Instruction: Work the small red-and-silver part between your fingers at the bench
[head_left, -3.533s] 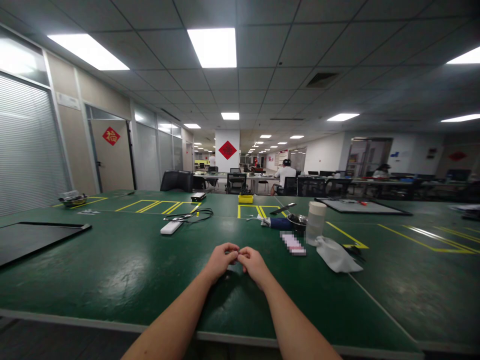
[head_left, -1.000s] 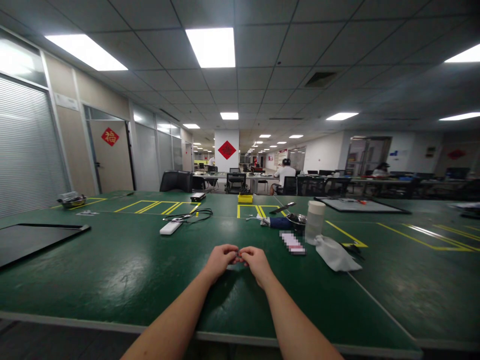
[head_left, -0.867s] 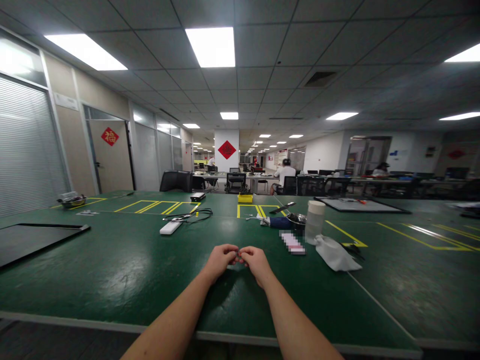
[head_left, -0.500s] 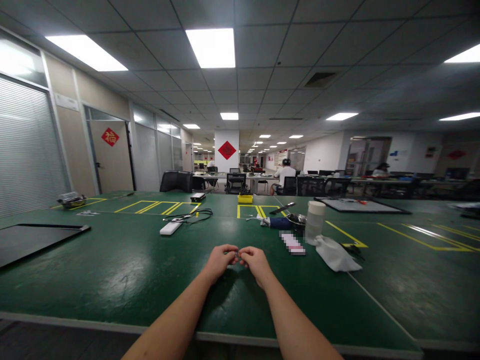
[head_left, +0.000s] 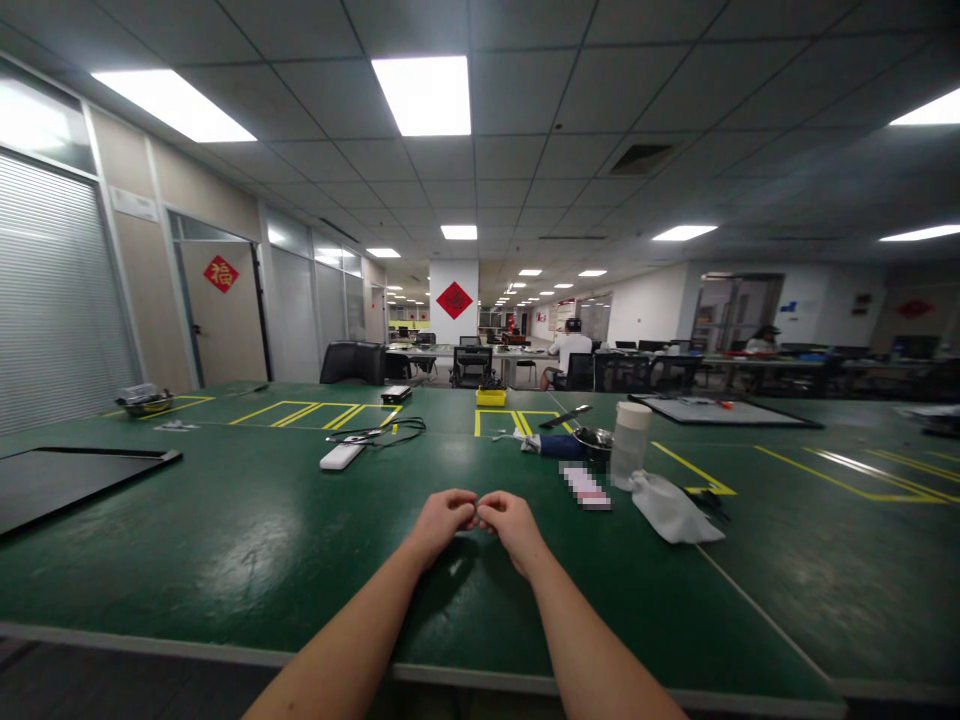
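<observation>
Your left hand [head_left: 444,520] and right hand [head_left: 511,522] meet over the green table [head_left: 225,560], fingers bent and tips close together. I can't tell if they pinch anything; the spot between them is too small to see. Your arms reach over the front edge [head_left: 225,651]. A wide green stretch runs left to the black board [head_left: 75,485]. On the right, the blurred pink thing [head_left: 585,486] is nearer, then the white bag [head_left: 675,510].

Bench [head_left: 232,560]: green top, smooth, glossy. Bowl [head_left: 595,447]: shiny metal. Bottle [head_left: 630,450]: translucent, apparently plastic. White pouch [head_left: 670,508]: matt, creased; cloth or plastic, unclear. White slab [head_left: 343,456]: smooth, plastic-looking. Black chair [head_left: 352,364]: leather-like, slight sheen.
</observation>
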